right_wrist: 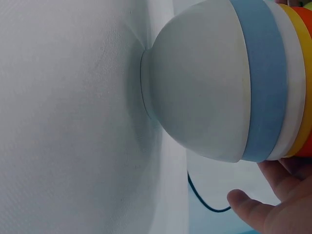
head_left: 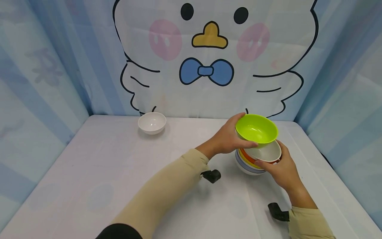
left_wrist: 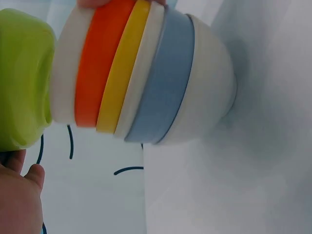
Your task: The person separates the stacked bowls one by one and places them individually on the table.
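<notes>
My left hand (head_left: 231,136) holds a bright green bowl (head_left: 257,128) by its side, thumb near the front rim. It is tilted just above a stack of nested bowls on the right of the table. A white bowl (head_left: 267,152) tops this stack; below it show orange, yellow, white and blue bands and a white bowl (left_wrist: 207,87) at the bottom. My right hand (head_left: 283,171) grips the upper stack from the right, thumb in front and fingers behind. In the left wrist view, the green bowl (left_wrist: 24,80) overlaps the top white bowl's rim.
A small white bowl (head_left: 152,123) stands alone near the table's back edge, left of centre. The white-covered table (head_left: 98,172) is enclosed by blue patterned curtains (head_left: 38,83) and a cartoon backdrop (head_left: 209,99). Black wrist mounts (head_left: 211,176) stick out from both sleeves.
</notes>
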`<state>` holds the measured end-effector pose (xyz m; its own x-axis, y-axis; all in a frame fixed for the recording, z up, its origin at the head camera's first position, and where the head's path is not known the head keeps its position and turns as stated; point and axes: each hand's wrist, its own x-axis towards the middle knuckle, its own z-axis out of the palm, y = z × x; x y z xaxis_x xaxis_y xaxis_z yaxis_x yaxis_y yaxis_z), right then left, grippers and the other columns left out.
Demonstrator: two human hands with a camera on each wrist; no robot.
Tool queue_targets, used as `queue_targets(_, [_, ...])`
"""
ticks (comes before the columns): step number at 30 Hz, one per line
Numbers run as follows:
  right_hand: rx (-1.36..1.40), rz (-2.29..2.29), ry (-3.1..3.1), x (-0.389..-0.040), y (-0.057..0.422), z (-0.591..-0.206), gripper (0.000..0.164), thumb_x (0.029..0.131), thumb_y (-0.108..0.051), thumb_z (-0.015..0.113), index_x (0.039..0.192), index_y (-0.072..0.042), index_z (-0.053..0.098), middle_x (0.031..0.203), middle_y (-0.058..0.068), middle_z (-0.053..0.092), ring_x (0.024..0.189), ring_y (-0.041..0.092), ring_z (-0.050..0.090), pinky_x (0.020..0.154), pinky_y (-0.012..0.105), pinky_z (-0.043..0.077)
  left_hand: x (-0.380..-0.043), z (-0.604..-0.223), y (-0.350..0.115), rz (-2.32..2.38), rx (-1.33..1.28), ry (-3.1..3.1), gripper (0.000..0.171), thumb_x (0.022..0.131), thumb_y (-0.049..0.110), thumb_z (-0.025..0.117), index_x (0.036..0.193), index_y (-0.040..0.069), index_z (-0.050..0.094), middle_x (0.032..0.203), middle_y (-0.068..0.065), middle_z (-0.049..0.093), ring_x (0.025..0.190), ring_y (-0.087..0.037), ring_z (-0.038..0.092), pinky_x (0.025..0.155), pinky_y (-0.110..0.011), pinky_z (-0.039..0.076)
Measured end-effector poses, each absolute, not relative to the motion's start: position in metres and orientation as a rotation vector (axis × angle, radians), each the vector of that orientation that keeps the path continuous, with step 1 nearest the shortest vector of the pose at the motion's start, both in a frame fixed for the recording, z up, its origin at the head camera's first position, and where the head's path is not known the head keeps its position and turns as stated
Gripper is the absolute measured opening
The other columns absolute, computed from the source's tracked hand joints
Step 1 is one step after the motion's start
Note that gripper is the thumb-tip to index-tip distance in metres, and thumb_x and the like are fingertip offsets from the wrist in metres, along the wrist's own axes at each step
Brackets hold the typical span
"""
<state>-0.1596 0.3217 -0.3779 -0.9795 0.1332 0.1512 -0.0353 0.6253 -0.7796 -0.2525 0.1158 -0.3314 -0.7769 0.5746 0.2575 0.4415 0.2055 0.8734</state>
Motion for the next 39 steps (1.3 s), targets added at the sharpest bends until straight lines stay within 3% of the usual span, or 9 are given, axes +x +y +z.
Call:
queue_targets(12, [-0.085,1.270,-2.662,-0.160,0.323,-0.378,0.106,0.087,-0.034,0.080,0.157,0.002,0.010,0.149,0.028,0.033,0.130,0.046,0.040,0.100,0.063,0.041,-0.270,-0.338,0.085,1.749,0.840,2.360,0.100,0.082,0.024,0.084,0.158,0.008,0.022,0.151,-0.010,0.038,0.120,-0.019,0.050,0.095,-0.021,0.048])
queue_targets(18, [-0.063,1.230,-2.660,-0.160,0.323,-0.378,0.105,0.086,-0.032,0.082,0.156,0.003,0.013,0.148,0.027,0.036,0.128,0.044,0.042,0.099,0.053,0.047,-0.280,-0.348,0.069,1.808,0.704,2.410,0.101,0.081,0.027,0.085,0.158,0.008,0.022,0.151,-0.011,0.038,0.122,-0.021,0.049,0.097,-0.026,0.048])
queue_targets(24, [-0.067,1.241,-2.656,-0.160,0.321,-0.376,0.105,0.085,-0.031,0.082,0.156,0.004,0.013,0.148,0.028,0.035,0.128,0.045,0.042,0.099,0.063,0.042,-0.290,-0.357,0.051,1.832,0.617,2.471,0.100,0.082,0.027,0.084,0.158,0.007,0.021,0.152,-0.012,0.035,0.127,-0.025,0.045,0.103,-0.034,0.046])
queue_targets(39, [-0.057,1.234,-2.647,-0.159,0.321,-0.376,0.104,0.085,-0.030,0.082,0.156,0.004,0.014,0.148,0.028,0.036,0.128,0.046,0.042,0.099,0.064,0.042,-0.311,-0.391,0.008,1.756,0.292,2.686,0.100,0.083,0.036,0.082,0.157,0.008,0.022,0.152,-0.011,0.034,0.132,-0.028,0.036,0.109,-0.044,0.040])
